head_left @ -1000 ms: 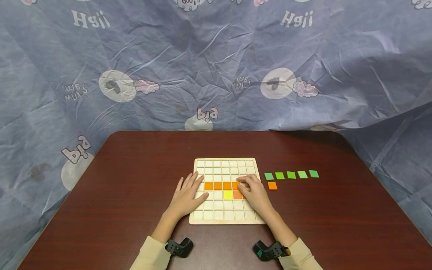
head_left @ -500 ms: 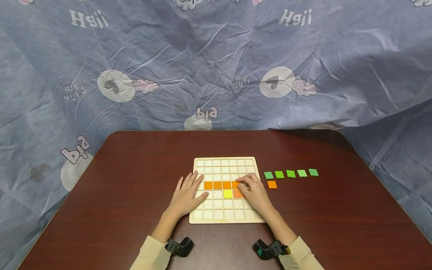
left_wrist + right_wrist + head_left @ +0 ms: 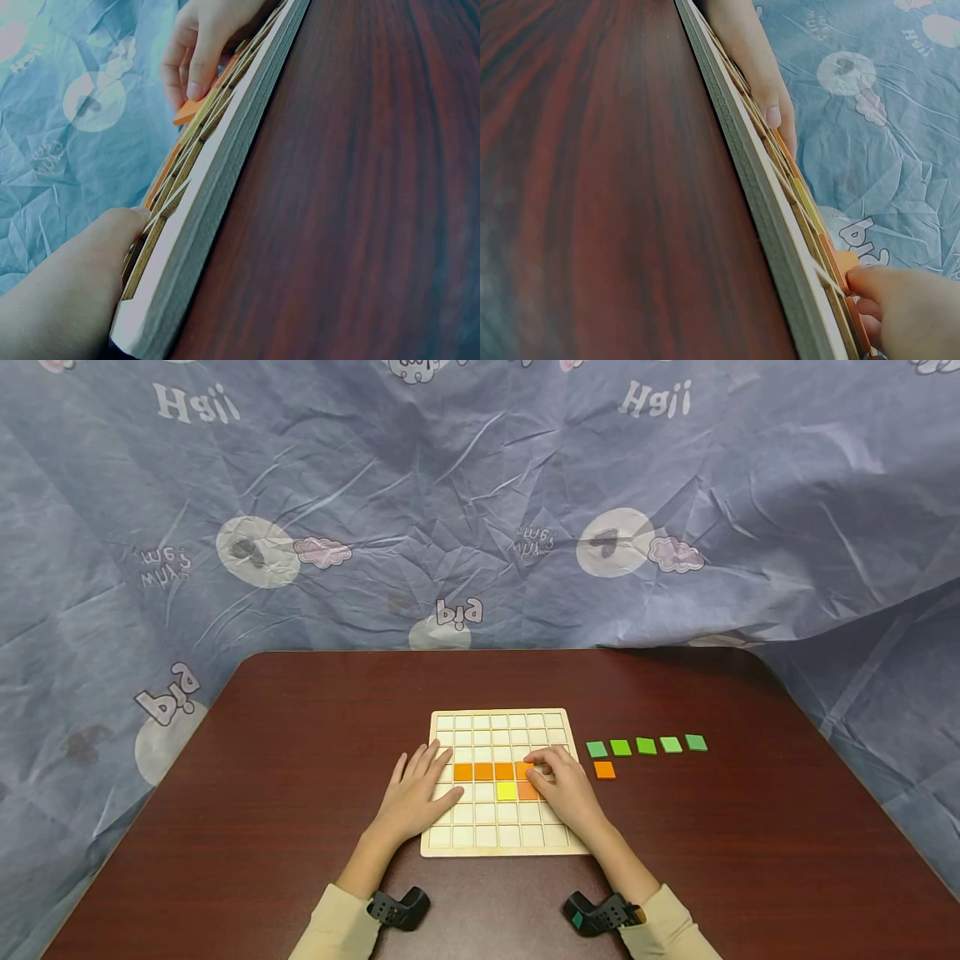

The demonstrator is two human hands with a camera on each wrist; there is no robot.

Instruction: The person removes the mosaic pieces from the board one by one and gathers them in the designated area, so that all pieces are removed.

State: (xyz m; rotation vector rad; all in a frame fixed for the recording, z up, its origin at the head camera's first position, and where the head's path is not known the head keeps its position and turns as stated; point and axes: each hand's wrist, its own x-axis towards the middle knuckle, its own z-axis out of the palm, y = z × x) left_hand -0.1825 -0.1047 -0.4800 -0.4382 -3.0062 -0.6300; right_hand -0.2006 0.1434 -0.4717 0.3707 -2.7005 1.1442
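A light wooden grid board (image 3: pixel 498 852) lies on the dark red-brown table. My left hand (image 3: pixel 411 797) rests along the board's left edge, fingers spread and thumb over the cells. My right hand (image 3: pixel 572 793) reaches over the right side and pinches an orange tile (image 3: pixel 522 768) between thumb and fingers. In the left wrist view this orange tile (image 3: pixel 188 112) stands tilted out from the board's surface. Several orange tiles (image 3: pixel 483 772) sit in the same row to its left. One row nearer are a yellow tile (image 3: pixel 506 791) and a darker orange tile (image 3: pixel 528 791), the latter beside my right thumb.
Right of the board, several green tiles (image 3: pixel 647 747) lie in a line on the table (image 3: pixel 735 843). A single orange tile (image 3: pixel 604 770) lies just below their left end. Behind the table hangs a wrinkled blue-grey printed cloth (image 3: pixel 480 527).
The orange tile at my right fingertips now looks lighter and tilted, with more of it showing. Both hands stay in nearly the same place.
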